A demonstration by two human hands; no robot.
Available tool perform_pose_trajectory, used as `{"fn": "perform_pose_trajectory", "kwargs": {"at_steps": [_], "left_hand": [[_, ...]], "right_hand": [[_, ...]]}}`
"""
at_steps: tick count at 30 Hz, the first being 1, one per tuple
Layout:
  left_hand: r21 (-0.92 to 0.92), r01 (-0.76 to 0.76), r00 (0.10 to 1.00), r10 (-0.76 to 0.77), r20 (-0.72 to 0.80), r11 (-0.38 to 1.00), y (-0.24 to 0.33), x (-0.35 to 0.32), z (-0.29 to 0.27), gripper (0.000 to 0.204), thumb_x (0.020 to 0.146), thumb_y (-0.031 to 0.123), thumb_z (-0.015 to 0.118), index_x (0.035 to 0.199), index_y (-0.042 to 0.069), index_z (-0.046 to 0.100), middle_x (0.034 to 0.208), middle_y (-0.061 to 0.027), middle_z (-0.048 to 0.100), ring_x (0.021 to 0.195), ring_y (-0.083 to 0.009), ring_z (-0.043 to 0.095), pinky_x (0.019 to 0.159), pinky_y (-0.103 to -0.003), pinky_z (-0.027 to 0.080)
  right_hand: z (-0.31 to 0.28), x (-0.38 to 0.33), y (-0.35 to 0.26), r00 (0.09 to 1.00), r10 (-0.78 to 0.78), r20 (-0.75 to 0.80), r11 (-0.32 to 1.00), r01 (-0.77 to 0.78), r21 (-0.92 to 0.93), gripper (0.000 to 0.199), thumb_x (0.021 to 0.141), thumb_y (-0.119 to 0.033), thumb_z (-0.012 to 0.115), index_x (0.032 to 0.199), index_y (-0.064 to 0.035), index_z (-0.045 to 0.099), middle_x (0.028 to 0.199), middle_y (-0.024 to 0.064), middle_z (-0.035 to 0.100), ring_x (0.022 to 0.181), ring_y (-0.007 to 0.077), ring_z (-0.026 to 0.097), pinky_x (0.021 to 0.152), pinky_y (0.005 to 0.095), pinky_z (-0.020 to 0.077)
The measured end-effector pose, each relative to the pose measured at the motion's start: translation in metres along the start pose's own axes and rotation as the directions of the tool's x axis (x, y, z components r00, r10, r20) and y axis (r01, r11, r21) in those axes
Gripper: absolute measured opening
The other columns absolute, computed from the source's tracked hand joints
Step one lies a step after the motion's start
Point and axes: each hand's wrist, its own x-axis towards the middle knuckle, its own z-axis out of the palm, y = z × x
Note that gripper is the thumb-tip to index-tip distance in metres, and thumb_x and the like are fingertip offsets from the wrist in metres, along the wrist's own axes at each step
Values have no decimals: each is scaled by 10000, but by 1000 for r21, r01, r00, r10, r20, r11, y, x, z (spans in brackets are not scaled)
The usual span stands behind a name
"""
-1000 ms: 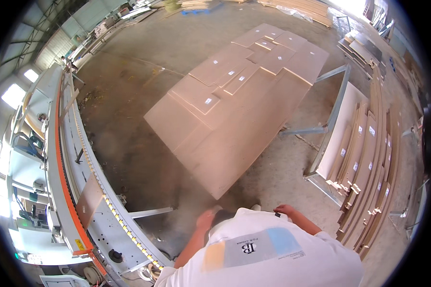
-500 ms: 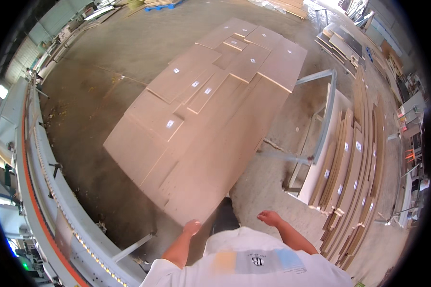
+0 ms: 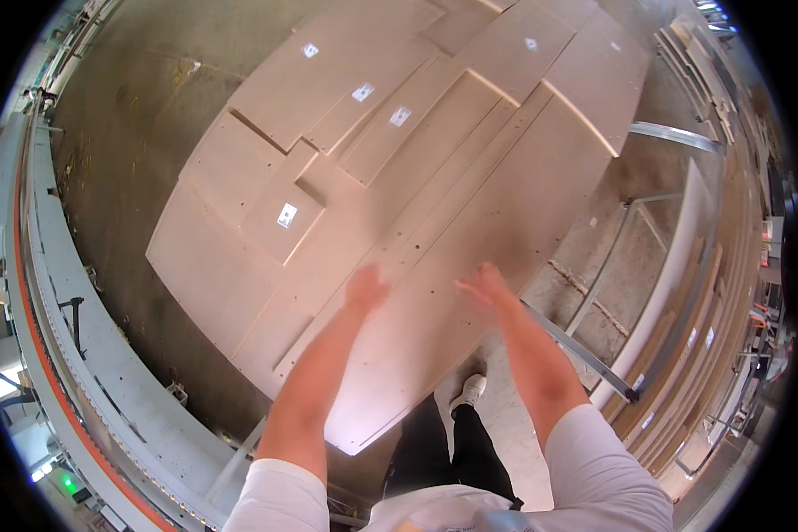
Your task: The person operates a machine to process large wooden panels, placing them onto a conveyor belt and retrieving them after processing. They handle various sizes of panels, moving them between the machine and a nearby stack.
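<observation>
A long stack of brown flat panels [image 3: 434, 337] stretches away from my body, with panels of several sizes lying on its top. Over its near part, my left hand [image 3: 367, 288] is reached out, its fingers smeared by motion. To the right of it my right hand [image 3: 486, 285] hovers above or touches the same board; I cannot tell which. At least one of its fingers points out to the left, and nothing shows in the hand. Between the hands lies a long narrow panel strip. A small panel with a white label [image 3: 286, 215] sits beyond my left hand.
A grey machine with an orange-red strip [image 3: 35, 355] runs along the left. On the right are a metal frame [image 3: 585, 350], a pale upright board [image 3: 674, 266] and long stacked brown strips [image 3: 714, 293]. My shoe [image 3: 470, 390] stands on the concrete beside the stack.
I have come closer and lean over the stack. Both hands have moved forward over the panels; the left was at the near corner, the right beside the stack.
</observation>
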Motion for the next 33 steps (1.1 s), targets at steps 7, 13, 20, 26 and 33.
{"fn": "perform_pose_trajectory", "kwargs": {"at_steps": [7, 13, 20, 26, 33], "left_hand": [[245, 71, 932, 23, -361, 967, 21, 193, -84, 903, 886, 499, 710, 1550, 40, 305, 1565, -167, 375, 1445, -347, 339, 1188, -472, 309], [178, 142, 858, -31, -513, 974, 48, 259, -92, 1057, 749, 548, 824, 1569, 137, 300, 1599, -105, 329, 1468, -318, 298, 1217, -469, 244], [-10, 35, 851, -35, -525, 999, 52, 242, -126, 887, 655, 399, 882, 1426, 189, 496, 1473, -75, 461, 1410, -295, 361, 1195, -441, 259], [74, -73, 792, 103, -602, 995, 20, 253, -181, 833, 635, 365, 897, 1365, 158, 553, 1454, -73, 483, 1390, -297, 379, 1188, -451, 277], [206, 230, 855, -97, -509, 951, 0, 318, -201, 1154, 688, 485, 848, 1597, 167, 213, 1548, -124, 376, 1456, -332, 313, 1210, -491, 265]], "right_hand": [[0, 67, -38, 963, 267, 21, 904, -243, -352, 993, 649, -520, 912, 1331, 70, 495, 1373, 235, 513, 1212, 362, 577, 996, 435, 513], [-2, 64, -48, 928, 372, 9, 879, -349, -326, 958, 634, -483, 929, 1312, 35, 494, 1329, 224, 552, 1242, 348, 569, 988, 420, 523], [-9, 65, -55, 945, 326, 34, 909, -303, -288, 898, 635, -447, 938, 1262, 46, 525, 1272, 205, 574, 1222, 329, 556, 970, 417, 530], [4, 75, -34, 959, 279, 49, 917, -251, -311, 906, 650, -435, 935, 1265, 70, 503, 1275, 208, 561, 1222, 332, 554, 968, 409, 534], [0, 75, -45, 933, 360, 10, 885, -338, -320, 931, 638, -425, 943, 1278, 55, 468, 1287, 229, 523, 1124, 344, 622, 944, 404, 549]]}}
